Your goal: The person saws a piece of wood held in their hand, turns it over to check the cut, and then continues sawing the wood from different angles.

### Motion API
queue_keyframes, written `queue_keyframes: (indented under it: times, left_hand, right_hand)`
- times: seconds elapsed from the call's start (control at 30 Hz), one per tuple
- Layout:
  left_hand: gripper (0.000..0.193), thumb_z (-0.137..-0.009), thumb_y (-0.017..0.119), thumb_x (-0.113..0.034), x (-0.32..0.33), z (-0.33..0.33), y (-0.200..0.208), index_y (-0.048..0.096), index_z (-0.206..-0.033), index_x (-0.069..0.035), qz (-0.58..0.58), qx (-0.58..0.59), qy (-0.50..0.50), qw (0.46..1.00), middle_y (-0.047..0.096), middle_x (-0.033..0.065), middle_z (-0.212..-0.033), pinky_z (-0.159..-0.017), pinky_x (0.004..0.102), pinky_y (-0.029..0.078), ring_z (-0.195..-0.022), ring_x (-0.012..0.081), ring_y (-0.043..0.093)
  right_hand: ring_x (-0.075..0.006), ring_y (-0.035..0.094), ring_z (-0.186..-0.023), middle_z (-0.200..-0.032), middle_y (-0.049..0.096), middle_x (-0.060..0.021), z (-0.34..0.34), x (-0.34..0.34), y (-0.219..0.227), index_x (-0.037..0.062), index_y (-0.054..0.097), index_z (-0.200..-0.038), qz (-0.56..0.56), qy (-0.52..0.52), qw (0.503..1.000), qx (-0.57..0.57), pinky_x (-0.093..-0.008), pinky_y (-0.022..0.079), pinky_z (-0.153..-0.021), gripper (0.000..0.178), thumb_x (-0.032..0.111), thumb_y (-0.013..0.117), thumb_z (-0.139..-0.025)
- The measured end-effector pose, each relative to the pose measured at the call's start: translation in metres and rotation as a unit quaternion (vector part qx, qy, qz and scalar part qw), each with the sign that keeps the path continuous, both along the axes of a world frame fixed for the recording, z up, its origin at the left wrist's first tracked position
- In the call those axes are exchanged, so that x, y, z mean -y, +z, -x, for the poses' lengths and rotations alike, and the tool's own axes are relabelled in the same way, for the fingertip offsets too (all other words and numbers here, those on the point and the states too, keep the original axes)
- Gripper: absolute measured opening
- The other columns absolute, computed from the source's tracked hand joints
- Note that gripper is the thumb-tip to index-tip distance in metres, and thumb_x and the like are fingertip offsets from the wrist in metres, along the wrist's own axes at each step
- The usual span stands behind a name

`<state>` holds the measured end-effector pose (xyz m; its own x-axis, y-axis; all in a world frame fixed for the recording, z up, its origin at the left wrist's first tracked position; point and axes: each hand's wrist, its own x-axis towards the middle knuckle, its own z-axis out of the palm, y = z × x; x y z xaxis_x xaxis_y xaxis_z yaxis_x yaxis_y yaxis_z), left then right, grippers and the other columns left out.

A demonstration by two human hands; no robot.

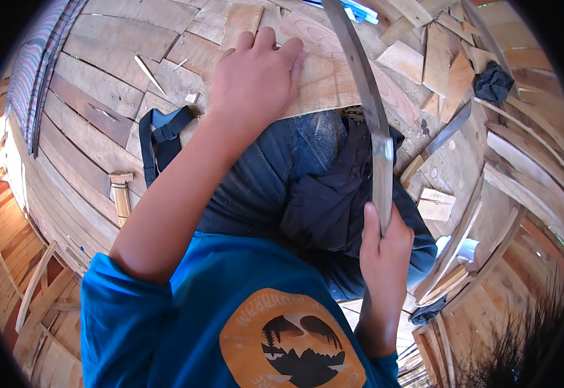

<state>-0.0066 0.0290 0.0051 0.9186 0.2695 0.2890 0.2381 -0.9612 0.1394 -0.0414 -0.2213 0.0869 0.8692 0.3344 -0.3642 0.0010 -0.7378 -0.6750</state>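
My left hand (pixel 253 81) presses on a pale wooden board (pixel 327 84) in front of my knees, its fingers bent over the wood. In my right hand (pixel 389 249) is the wooden handle of a machete (pixel 366 84), gripped beside my right thigh. The long, slightly curved blade points up and away, passing over the right part of the board. Whether the blade touches the wood cannot be made out. A dark cloth (pixel 327 200) lies bunched across my lap, below the board.
Another long knife (pixel 447 132) lies on the plank floor (pixel 101 71) to the right. Wood offcuts (pixel 401 61) are scattered at the far right, near a crumpled black cloth (pixel 493 83). A dark strap (pixel 165 132) lies left of my legs, near a small wooden piece (pixel 121 197).
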Motion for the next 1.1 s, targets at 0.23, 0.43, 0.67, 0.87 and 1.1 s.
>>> queue_keyframes:
  times: [0.23, 0.43, 0.67, 0.87, 1.1]
  left_hand:
    - [0.019, -0.093, 0.056, -0.031, -0.002, -0.004, -0.002, 0.066, -0.093, -0.016, -0.037, 0.01, -0.005, 0.999, 0.06, 0.0071, -0.085, -0.066, 0.0404, 0.054, -0.086, 0.0271, 0.062]
    - [0.019, -0.092, 0.057, -0.032, 0.002, 0.002, -0.002, 0.067, -0.091, -0.016, -0.029, 0.058, -0.009, 0.998, 0.06, 0.0058, -0.084, -0.067, 0.0404, 0.053, -0.083, 0.0263, 0.062]
    - [0.024, -0.093, 0.053, -0.029, -0.001, -0.002, 0.015, 0.067, -0.09, -0.01, 0.033, -0.012, -0.001, 0.999, 0.061, 0.0147, -0.091, -0.079, 0.0432, 0.051, -0.091, 0.0322, 0.06]
    - [0.025, -0.092, 0.054, -0.032, 0.003, 0.004, 0.0, 0.069, -0.088, -0.013, 0.003, 0.044, -0.009, 0.999, 0.061, 0.0109, -0.089, -0.075, 0.0426, 0.051, -0.088, 0.0297, 0.06]
    - [0.027, -0.094, 0.052, -0.03, -0.001, -0.006, 0.016, 0.067, -0.092, -0.008, 0.037, -0.054, 0.031, 0.997, 0.061, 0.0152, -0.091, -0.078, 0.0437, 0.049, -0.094, 0.0319, 0.059]
  right_hand:
    - [-0.0464, 0.059, -0.063, -0.064, 0.056, -0.027, -0.03, -0.043, -0.046, -0.0014, 0.058, -0.089, -0.012, 0.06, 0.995, 0.084, -0.05, 0.045, -0.055, 0.025, 0.021, 0.055, -0.098]
    - [-0.0467, 0.059, -0.064, -0.064, 0.056, -0.0266, 0.007, -0.002, -0.003, -0.0013, 0.059, -0.091, 0.021, 0.012, 1.0, 0.001, -0.0476, 0.045, -0.053, 0.022, 0.02, 0.055, -0.098]
    - [-0.0453, 0.061, -0.064, -0.065, 0.056, -0.0264, -0.02, -0.038, -0.031, -0.0016, 0.057, -0.09, 0.0, 0.056, 0.996, 0.067, -0.047, 0.046, -0.054, 0.023, 0.02, 0.055, -0.098]
    - [-0.045, 0.061, -0.065, -0.065, 0.056, -0.0263, -0.002, -0.033, -0.014, -0.0017, 0.057, -0.092, 0.039, 0.04, 0.997, 0.044, -0.0478, 0.046, -0.053, 0.023, 0.02, 0.053, -0.099]
    - [-0.0456, 0.061, -0.064, -0.066, 0.057, -0.0258, -0.005, -0.034, -0.019, -0.0013, 0.057, -0.094, 0.021, 0.064, 0.993, 0.1, -0.0489, 0.046, -0.054, 0.02, 0.018, 0.054, -0.098]
